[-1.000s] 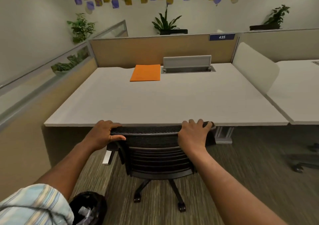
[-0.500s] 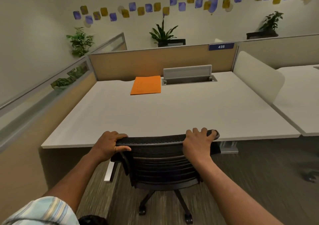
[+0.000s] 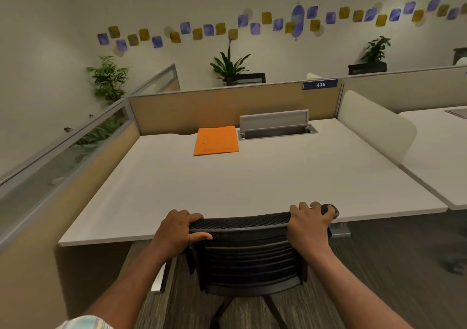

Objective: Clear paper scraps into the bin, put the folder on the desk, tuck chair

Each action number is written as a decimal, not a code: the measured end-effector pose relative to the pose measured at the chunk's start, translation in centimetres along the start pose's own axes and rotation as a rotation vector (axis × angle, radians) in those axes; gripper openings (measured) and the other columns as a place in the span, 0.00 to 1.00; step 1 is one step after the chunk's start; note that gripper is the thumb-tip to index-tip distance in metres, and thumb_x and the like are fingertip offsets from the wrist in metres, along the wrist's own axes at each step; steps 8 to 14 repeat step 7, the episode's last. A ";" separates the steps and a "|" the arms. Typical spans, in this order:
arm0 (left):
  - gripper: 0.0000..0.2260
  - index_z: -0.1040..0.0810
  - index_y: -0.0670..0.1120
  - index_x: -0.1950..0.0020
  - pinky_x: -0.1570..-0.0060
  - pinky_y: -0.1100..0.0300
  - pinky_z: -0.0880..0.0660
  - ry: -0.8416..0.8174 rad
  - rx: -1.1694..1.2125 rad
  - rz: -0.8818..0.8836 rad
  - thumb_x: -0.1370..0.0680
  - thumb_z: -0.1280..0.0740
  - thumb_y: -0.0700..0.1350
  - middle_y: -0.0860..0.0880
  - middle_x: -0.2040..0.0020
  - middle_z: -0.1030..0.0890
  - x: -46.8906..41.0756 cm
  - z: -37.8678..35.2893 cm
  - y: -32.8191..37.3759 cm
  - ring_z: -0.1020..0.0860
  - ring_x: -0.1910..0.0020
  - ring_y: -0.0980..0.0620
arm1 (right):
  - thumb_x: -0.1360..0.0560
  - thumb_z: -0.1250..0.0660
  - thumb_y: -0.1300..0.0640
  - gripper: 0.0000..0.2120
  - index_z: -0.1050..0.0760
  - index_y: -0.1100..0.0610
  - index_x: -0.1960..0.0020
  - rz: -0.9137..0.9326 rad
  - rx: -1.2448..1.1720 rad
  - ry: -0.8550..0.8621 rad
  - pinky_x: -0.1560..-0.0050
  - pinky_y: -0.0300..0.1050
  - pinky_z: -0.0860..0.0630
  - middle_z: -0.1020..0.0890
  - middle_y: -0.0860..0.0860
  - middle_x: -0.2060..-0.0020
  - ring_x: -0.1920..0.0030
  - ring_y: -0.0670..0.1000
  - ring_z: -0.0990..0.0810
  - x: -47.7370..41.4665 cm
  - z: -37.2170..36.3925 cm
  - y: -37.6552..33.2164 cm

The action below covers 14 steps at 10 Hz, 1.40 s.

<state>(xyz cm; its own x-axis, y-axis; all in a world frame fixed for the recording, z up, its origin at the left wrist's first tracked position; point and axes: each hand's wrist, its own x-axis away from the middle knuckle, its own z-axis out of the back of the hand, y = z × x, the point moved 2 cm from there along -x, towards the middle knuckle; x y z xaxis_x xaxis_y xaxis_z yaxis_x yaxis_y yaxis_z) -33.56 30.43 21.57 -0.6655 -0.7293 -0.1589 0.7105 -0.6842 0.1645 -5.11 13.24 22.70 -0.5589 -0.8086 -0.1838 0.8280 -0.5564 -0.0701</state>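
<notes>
A: Chair status?
B: At desk near edge. Left hand + right hand both grasping backrest top.
A: Handling?
B: Prob rolls easy on casters; mesh flexes, so hold the rim.

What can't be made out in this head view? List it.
- Bin: out of frame, so scraps unconfirmed.
- Chair seat: hidden behind its backrest and under the desk.
- Chair wheels: cut off by the bottom edge.
- Left hand and right hand fingers: tips curl over the backrest top.
- Folder markings: too small.
</notes>
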 end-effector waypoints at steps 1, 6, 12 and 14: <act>0.35 0.25 0.60 0.43 0.54 0.56 0.29 -0.002 -0.018 0.016 0.38 0.49 0.80 0.54 0.56 0.23 0.2 0.4 0.5 0.29 0.56 0.52 | 0.32 0.43 0.62 0.12 0.26 0.51 0.53 -0.003 0.007 -0.018 0.38 0.66 0.44 0.21 0.49 0.53 0.45 0.57 0.27 0.0 0.1 0.0; 0.51 0.42 0.47 0.26 0.29 0.42 0.43 0.095 0.040 0.182 0.38 0.66 0.79 0.46 0.29 0.32 0.7 4.5 3.4 0.37 0.29 0.46 | 0.41 0.57 0.16 0.53 0.56 0.44 0.23 0.086 -0.259 -0.345 0.32 0.75 0.59 0.48 0.50 0.22 0.23 0.57 0.50 -0.6 3.1 1.0; 0.46 0.35 0.41 0.30 0.32 0.43 0.36 0.271 -0.009 0.144 0.31 0.60 0.75 0.41 0.34 0.27 -1.3 8.0 3.8 0.31 0.34 0.42 | 0.33 0.55 0.21 0.47 0.58 0.47 0.23 0.047 -0.291 -0.239 0.30 0.73 0.61 0.52 0.51 0.22 0.23 0.55 0.55 -1.8 4.4 0.7; 0.46 0.35 0.41 0.30 0.32 0.43 0.36 0.271 -0.009 0.144 0.31 0.60 0.75 0.41 0.34 0.27 -1.3 8.0 3.8 0.31 0.34 0.42 | 0.33 0.55 0.21 0.47 0.58 0.47 0.23 0.047 -0.291 -0.239 0.30 0.73 0.61 0.52 0.51 0.22 0.23 0.55 0.55 -1.8 4.4 0.7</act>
